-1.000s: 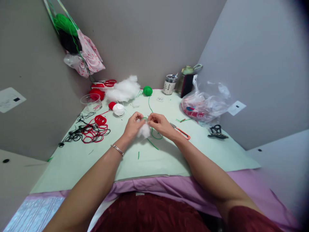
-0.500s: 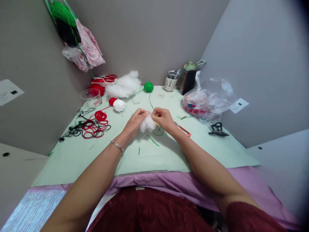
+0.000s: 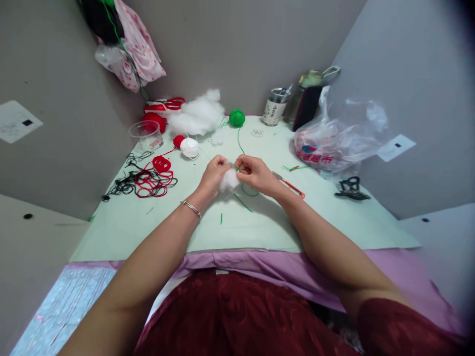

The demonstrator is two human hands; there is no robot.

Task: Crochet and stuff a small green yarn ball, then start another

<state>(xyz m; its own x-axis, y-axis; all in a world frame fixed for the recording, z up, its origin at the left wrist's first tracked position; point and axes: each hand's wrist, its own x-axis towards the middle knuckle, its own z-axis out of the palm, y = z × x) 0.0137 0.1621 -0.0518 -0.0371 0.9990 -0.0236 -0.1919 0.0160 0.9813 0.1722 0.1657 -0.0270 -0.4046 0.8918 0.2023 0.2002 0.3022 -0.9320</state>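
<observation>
My left hand [image 3: 215,177] is closed in a pinch at the middle of the table, holding a tuft of white fluffy stuffing [image 3: 229,183]. Facing it, my right hand [image 3: 257,174] has its fingertips pinched on green yarn [image 3: 236,167], right against the top of the tuft. The fingertips of both hands nearly touch, and what lies between them is partly hidden. From the far side a green strand runs to the hands out of a green yarn ball [image 3: 236,118]. Under the right hand lies an orange cutter [image 3: 293,187].
Behind lies a big heap of white stuffing [image 3: 196,112]. At left are tangled red and black yarn [image 3: 156,183], a white yarn ball [image 3: 189,148] and a clear cup [image 3: 150,138]. A plastic bag [image 3: 326,148] and a black hair clip [image 3: 351,189] lie to the right.
The view has tilted down and shifted left, so everything sits higher and further right. Green yarn now shows between my fingertips; a yellow bit by my right hand is out of sight.
</observation>
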